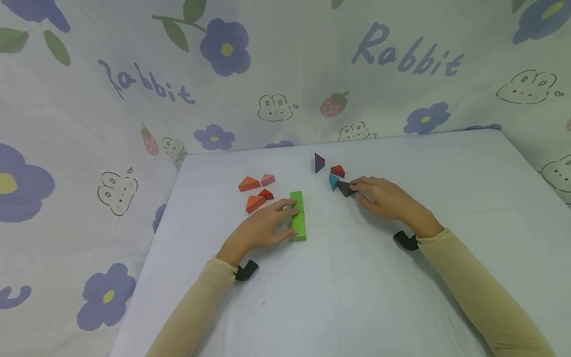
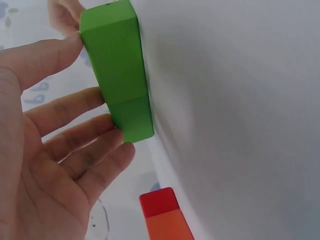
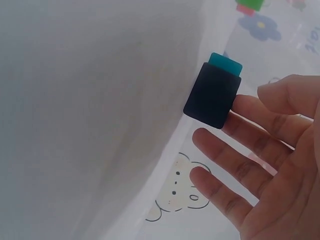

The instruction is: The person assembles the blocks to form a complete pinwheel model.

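Observation:
Two green blocks (image 1: 298, 223) lie end to end in a line, and they stand tall in the left wrist view. My left hand (image 1: 263, 225) is on their left side, its fingertips and thumb spread along that edge. The thumb (image 2: 60, 52) reaches the near end, while the other fingers lie fairly straight toward the far end. My right hand (image 1: 381, 198) is at the dark triangular block (image 1: 345, 188), fingertips right at its right side and thumb apart from it. A teal block (image 1: 333, 181) sits against the dark block's left end.
Beyond the right hand lie a red block (image 1: 338, 171) and a purple block (image 1: 318, 162). Left of the green blocks are two orange blocks (image 1: 249, 184), a pink block (image 1: 268, 179) and another red block (image 1: 266, 194). A patterned cloth (image 1: 276, 64) hangs behind the white table (image 1: 348, 297).

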`<control>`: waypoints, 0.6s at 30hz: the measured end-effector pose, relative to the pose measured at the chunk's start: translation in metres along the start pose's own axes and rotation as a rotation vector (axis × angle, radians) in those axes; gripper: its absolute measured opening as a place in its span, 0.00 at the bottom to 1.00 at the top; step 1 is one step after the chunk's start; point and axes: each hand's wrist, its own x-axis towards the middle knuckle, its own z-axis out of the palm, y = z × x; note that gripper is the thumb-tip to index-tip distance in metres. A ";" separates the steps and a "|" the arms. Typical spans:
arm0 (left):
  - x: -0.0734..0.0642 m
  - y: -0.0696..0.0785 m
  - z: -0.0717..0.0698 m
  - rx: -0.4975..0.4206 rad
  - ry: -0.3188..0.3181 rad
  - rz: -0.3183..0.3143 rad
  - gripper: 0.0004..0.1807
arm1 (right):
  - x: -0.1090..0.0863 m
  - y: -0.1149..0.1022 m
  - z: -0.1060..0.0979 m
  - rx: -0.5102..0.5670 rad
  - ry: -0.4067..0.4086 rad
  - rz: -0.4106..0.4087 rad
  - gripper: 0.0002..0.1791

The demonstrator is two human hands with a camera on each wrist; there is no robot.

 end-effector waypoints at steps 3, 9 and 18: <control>0.000 0.002 -0.001 0.017 -0.001 0.003 0.31 | 0.000 0.000 -0.001 -0.004 -0.006 0.004 0.18; 0.000 0.000 -0.003 0.038 0.042 0.025 0.29 | 0.002 0.001 -0.005 0.001 -0.024 0.013 0.21; 0.003 -0.004 0.002 0.013 0.026 0.030 0.29 | 0.029 -0.007 0.002 -0.011 -0.028 -0.065 0.23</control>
